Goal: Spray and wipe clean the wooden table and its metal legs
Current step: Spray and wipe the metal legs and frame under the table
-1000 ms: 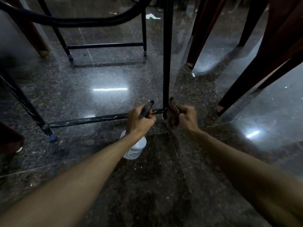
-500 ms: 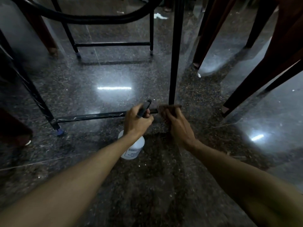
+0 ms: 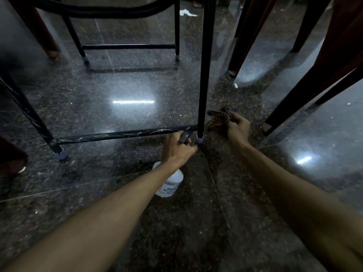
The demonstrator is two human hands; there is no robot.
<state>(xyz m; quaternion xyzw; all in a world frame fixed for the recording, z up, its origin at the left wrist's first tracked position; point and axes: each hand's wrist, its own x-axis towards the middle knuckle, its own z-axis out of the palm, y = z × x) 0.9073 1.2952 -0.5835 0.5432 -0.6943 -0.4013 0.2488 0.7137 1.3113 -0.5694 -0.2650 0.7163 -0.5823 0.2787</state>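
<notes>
While left hand (image 3: 177, 149) grips spray bottle (image 3: 173, 183) | right hand (image 3: 237, 128) clutches cloth (image 3: 217, 119) beside leg (image 3: 204, 75)

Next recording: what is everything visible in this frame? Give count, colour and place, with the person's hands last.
metal legs: 4, black, two near and two far, standing on the floor
crossbars: 2, black, one low between the near legs with white streaks, one between the far legs
curved tube: 1, black, across the top
brown legs: several, brown, right side and upper left
spray bottle: 1, white with dark trigger, centre, low over the floor
cloth: 1, brown checked, right of the near leg
white scrap: 1, white, far floor
floor: dark speckled stone, glossy
left hand: grips the spray bottle's trigger
right hand: holds the cloth
</notes>
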